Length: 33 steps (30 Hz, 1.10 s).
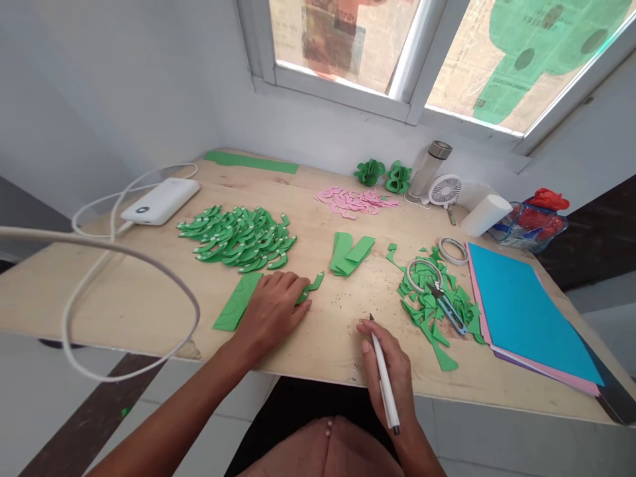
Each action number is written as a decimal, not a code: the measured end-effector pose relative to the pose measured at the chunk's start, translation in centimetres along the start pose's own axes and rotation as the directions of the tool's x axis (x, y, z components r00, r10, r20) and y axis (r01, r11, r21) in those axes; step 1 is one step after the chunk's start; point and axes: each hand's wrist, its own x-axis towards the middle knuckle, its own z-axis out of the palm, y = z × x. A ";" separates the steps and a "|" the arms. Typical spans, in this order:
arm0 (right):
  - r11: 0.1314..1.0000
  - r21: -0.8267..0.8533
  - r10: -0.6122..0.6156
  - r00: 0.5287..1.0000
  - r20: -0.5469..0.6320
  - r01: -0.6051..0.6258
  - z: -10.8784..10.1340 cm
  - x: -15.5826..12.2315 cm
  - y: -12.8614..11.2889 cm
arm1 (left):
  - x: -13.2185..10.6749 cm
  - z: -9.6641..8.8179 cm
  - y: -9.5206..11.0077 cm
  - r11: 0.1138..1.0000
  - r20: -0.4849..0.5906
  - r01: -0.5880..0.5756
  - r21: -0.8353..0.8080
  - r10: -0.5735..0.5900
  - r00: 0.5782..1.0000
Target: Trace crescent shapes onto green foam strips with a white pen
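Note:
My left hand [275,306] lies flat, palm down, on a green paper strip [234,304] near the front of the wooden table [149,298]; its fingertips touch a small curved green cut-out [313,286]. My right hand [390,371] is closed round a white pen [383,372], whose tip rests on the bare wood near the front edge. Between and beyond the hands lies a small stack of folded green strips [349,252]. A large heap of curved green cut-outs [238,238] sits behind my left hand.
Green scraps [432,311] with small scissors [447,306] and tape rolls [453,250] lie right of the pen. Blue and pink sheets [527,311] cover the right end. Pink cut-outs [355,200], green paper flowers [382,175], a bottle, a small fan, a power bank [159,200] with cable stand further back.

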 end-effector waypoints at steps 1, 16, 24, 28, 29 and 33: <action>1.000 -0.007 -0.017 1.000 -0.006 0.017 0.1 0.0 0.1 | 0.1 0.1 0.1 1.000 0.012 0.006 0.019 -0.007 1.000; 0.996 -0.030 -0.089 0.995 -0.037 0.088 0.3 -0.1 0.0 | 4.4 0.6 1.1 0.991 -0.041 0.067 0.112 -0.063 0.997; 0.992 -0.048 -0.119 0.991 -0.065 0.116 0.4 0.1 -0.1 | 9.8 2.4 4.8 0.997 0.011 -0.061 0.056 0.061 0.998; 0.994 -0.051 -0.101 0.993 -0.062 0.098 0.5 0.0 -0.1 | 11.1 3.9 5.1 0.995 0.025 -0.070 0.066 0.068 0.997; 0.994 -0.049 -0.098 0.993 -0.059 0.095 0.5 -0.1 -0.1 | 11.2 4.1 5.0 0.995 0.022 -0.066 0.069 0.064 0.998; 0.999 -0.014 -0.045 0.998 -0.048 0.045 0.4 -0.1 -0.1 | 10.9 3.2 4.7 0.996 -0.042 -0.028 0.079 0.031 0.999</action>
